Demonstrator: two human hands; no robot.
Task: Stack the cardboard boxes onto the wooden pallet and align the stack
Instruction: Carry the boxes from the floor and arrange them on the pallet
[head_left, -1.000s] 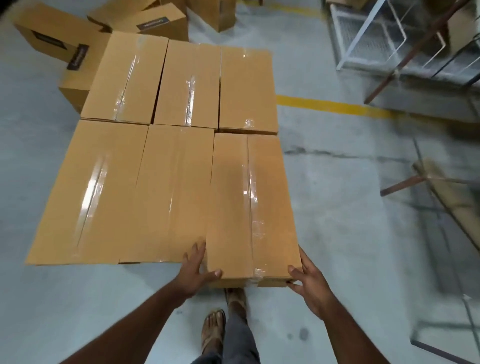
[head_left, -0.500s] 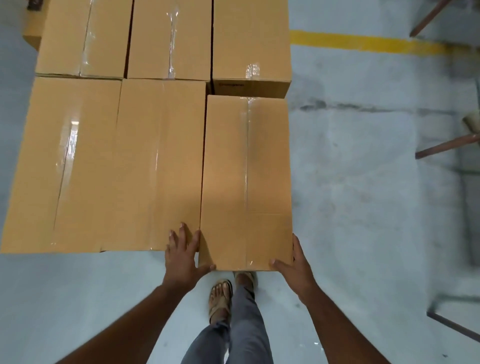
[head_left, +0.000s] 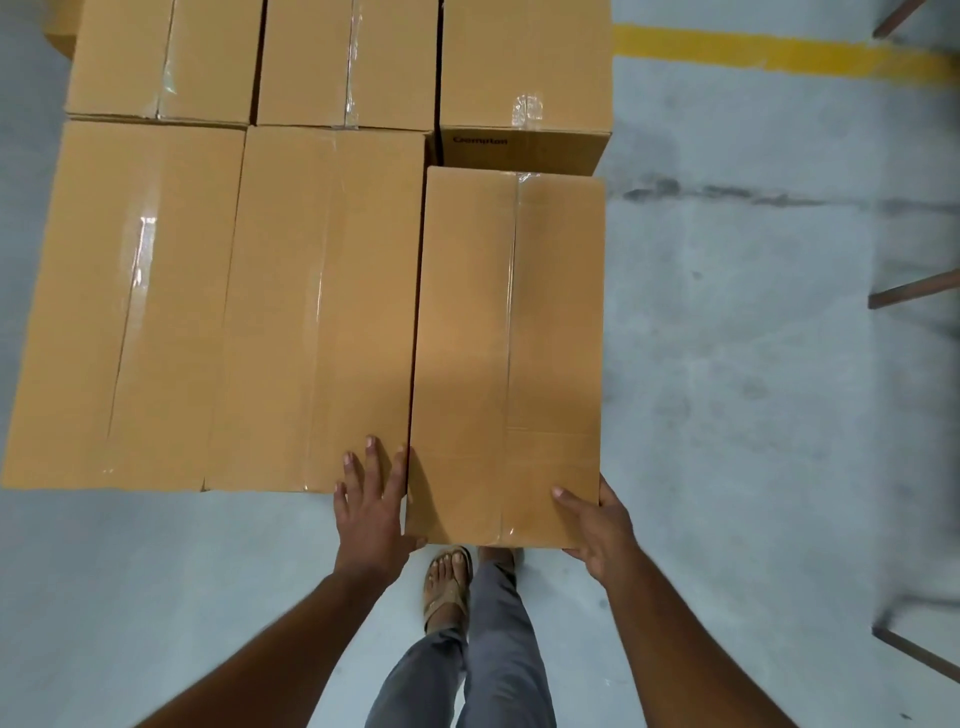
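A long taped cardboard box lies at the near right of a layer of brown boxes, its near end sticking out past its neighbours. My right hand grips its near right corner, thumb on top. My left hand is at its near left corner, thumb under the end and fingers spread over the middle box. Another long box lies at the left. Three boxes form the far row, the right one showing a printed side. The pallet is hidden under the boxes.
Grey concrete floor lies to the right and near side. A yellow floor line runs at the far right. Brown metal bars stand at the right edge. My sandalled foot and grey trouser legs are below the held box.
The view has dropped and closed in on the stack. The held box has slid further in along the middle box, its far end nearer the far row; my hands keep their grip.
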